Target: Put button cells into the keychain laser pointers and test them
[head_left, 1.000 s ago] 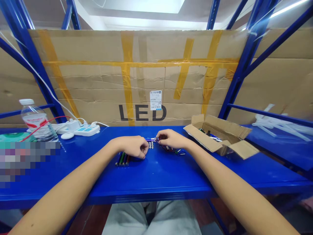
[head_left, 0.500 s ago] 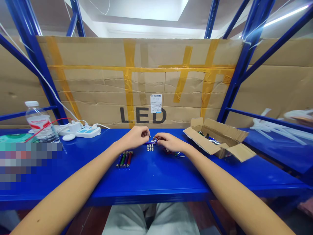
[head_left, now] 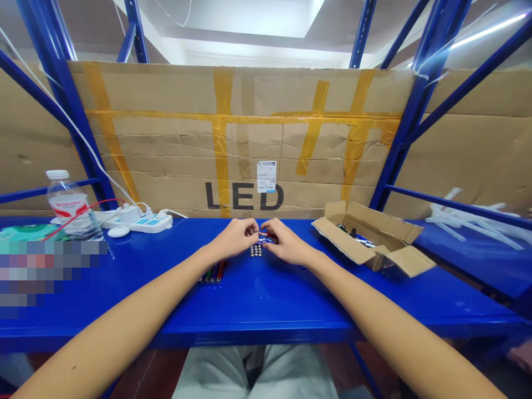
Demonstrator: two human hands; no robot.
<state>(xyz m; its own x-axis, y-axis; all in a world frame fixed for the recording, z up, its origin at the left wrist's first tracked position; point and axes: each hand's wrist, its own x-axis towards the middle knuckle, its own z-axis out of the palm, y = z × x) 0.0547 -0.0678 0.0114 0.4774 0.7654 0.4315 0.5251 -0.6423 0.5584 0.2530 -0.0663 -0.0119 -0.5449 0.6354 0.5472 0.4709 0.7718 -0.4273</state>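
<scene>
My left hand (head_left: 235, 236) and my right hand (head_left: 283, 243) meet above the blue table (head_left: 266, 293), fingers pinched together on a small blue pen-like tube (head_left: 266, 238) held between them. Just below the hands lies a cluster of small silver button cells (head_left: 256, 251). Several coloured pen-like tubes (head_left: 214, 272) lie side by side under my left wrist. More tubes behind my right hand are mostly hidden.
An open cardboard box (head_left: 374, 235) with more tubes stands at the right. A white power strip (head_left: 145, 223), a water bottle (head_left: 70, 205) and a red wire sit at the left. A taped cardboard wall marked LED (head_left: 245, 138) backs the table. Blue rack posts flank it.
My left hand rose from the row of tubes and moved right to meet my right hand on the small tube. The view shifted slightly.
</scene>
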